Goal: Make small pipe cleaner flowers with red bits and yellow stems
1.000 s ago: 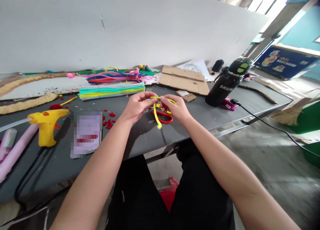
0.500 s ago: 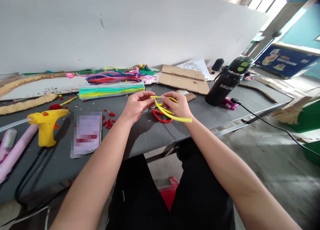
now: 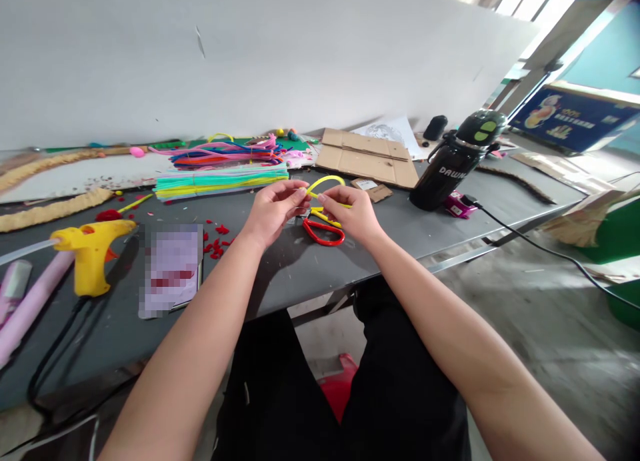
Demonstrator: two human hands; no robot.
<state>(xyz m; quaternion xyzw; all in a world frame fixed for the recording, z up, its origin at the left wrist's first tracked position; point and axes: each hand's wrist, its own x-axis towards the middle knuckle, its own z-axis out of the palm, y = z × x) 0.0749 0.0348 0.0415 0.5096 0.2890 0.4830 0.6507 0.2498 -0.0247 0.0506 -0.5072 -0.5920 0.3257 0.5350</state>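
Both hands meet above the middle of the grey table (image 3: 300,274). My left hand (image 3: 273,211) and my right hand (image 3: 350,214) each pinch a yellow pipe cleaner (image 3: 326,181), which arches up in a small loop between the fingertips. Under the hands a red loop-handled tool, apparently scissors (image 3: 324,232), lies flat on the table with more yellow strands beside it. Small red scraps (image 3: 216,246) are scattered to the left of my left hand.
A yellow glue gun (image 3: 90,247) and pink rolls (image 3: 30,301) sit at the left, a phone (image 3: 171,267) beside them. Bundles of coloured pipe cleaners (image 3: 223,177) lie at the back, with cardboard (image 3: 367,157) and a black bottle (image 3: 457,164) on the right. A black cable (image 3: 545,247) trails off the edge.
The loose end of the yellow pipe cleaner swung from hanging down, out to the right, then up into an arch between my fingers. Both hands stayed in place.
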